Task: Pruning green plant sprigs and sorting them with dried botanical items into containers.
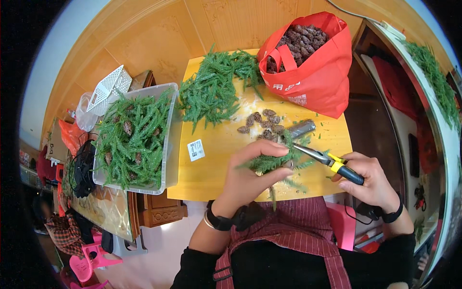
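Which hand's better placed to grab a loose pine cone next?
Probably the left hand: it's nearer the loose pine cones, though holding a green sprig; the right hand, gripping pliers, is farther off.

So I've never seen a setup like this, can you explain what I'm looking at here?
There's no machine here, just a person working with two bare hands. The single picture comes from a wide fisheye camera on their head, looking down, so edges bend.

On the yellow table lie a heap of green sprigs, some loose pine cones and a white label. A red bag full of cones stands at the back right. Left of the table, a clear tub holds more greenery and cones.

The left hand holds a green sprig. The right hand holds pliers, tips at the sprig; whether they pinch it, I can't tell.
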The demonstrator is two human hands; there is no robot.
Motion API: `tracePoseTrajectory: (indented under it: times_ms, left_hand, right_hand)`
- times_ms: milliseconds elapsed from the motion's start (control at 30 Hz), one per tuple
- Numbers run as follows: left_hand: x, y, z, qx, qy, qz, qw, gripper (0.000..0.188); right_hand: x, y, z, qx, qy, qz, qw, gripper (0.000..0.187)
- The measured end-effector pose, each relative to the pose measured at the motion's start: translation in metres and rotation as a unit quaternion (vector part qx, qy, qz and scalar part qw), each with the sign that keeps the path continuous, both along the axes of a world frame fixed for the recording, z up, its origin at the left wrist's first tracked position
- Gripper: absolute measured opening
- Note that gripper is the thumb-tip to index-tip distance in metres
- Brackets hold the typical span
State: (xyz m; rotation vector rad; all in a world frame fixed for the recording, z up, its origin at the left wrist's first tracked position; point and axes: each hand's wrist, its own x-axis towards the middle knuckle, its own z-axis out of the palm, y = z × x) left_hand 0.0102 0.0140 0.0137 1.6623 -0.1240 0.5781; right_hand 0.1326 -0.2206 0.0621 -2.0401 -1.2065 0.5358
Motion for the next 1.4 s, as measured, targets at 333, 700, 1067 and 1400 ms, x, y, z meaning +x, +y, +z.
tracePoseTrajectory:
  times_ms: [333,700,1067,1400]
  left_hand:
    - [-0.006,-0.002,0.001,-0.399,0.177,-0.212,0.874,0.038]
    - [0.000,-0.007,-0.001,0.183,-0.045,0.085,0.978,0.029]
    - [-0.008,-0.008,0.000,-0.330,0.137,-0.172,0.918,0.041]
    - [0.001,-0.006,0.003,-0.033,0.041,-0.010,0.999,0.033]
  right_hand:
    - [0.011,0.005,-0.012,0.113,0.044,0.115,0.986,0.023]
    - [-0.003,0.001,0.007,-0.082,0.026,-0.038,0.996,0.028]
    - [0.010,0.004,-0.017,0.141,-0.011,0.105,0.984,0.027]
    - [-0.004,0.000,-0.004,0.064,-0.104,-0.007,0.992,0.032]
